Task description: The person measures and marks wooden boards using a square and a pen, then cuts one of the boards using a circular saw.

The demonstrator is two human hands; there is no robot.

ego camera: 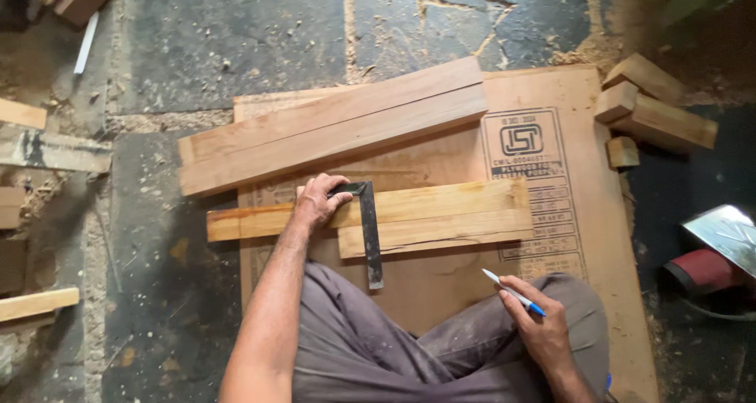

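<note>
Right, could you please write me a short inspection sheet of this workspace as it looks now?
Surface: plywood sheet lying on a dusty stone floor.
Job's things: try square across two wooden strips; two longer planks behind them.
Clutter: wood offcuts at the right, scraps at the left, sawdust.
Hands: left hand presses the square; right hand holds a pen.
Cables: one cord by the red power tool.
Surroundings: nothing seen beyond the floor.
</note>
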